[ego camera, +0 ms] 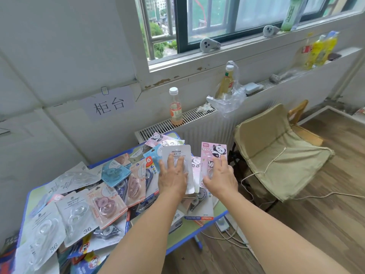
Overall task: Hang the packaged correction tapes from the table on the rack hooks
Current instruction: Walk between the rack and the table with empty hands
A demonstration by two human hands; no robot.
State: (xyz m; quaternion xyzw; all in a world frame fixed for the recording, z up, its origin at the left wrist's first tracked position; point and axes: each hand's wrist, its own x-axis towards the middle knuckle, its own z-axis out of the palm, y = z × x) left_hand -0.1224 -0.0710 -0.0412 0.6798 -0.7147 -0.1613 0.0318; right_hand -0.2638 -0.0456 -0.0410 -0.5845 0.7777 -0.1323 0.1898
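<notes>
The fingers [178, 162] of the left hand [172, 176] lie spread over the face of a white card package with a clear plastic blister [177, 155], thumb hidden behind it, so the hand grips it and holds it upright above the far right corner of the worktop [187, 227]. The fingers [222, 161] of the right hand [220, 177] curl round a pink card package printed with a panda [213, 153], held upright just beside the white one, the two cards nearly touching at their near edges. Both forearms reach in from the near edge.

Below the hands, the blue-rimmed green worktop carries a loose heap of packaged correction tapes [110, 192] in white, blue, pink and peach card, overlapping from the far right corner to the near left edge, some marked 36.

Behind the far edge a clear bottle with a white cap [175, 107] stands on a white radiator [189, 123]. A beige fabric chair [276, 155] sits right of the worktop.
</notes>
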